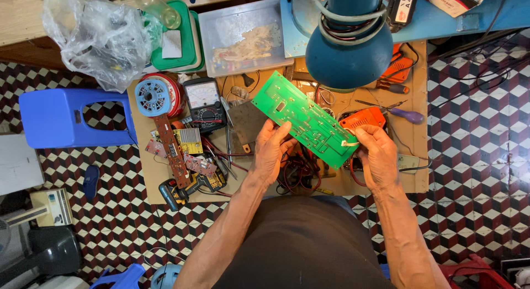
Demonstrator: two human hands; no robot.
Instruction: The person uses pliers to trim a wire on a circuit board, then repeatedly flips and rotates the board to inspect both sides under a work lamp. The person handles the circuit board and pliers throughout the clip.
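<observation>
A long green circuit board (301,118) is held tilted above a small cardboard-topped work surface (415,173). My left hand (271,151) grips the board's near edge around its middle. My right hand (376,154) pinches the board's right end, where a small white piece (349,142) sticks out between the fingers. Under the board lie tangled red and black wires (301,176).
An analogue multimeter (203,98), a blue motor part (153,97), small brown circuit boards (176,151), an orange tool (361,119) and a purple-handled screwdriver (406,115) crowd the surface. A blue lamp shade (349,54) hangs over it. A blue stool (61,118) stands left on patterned floor tiles.
</observation>
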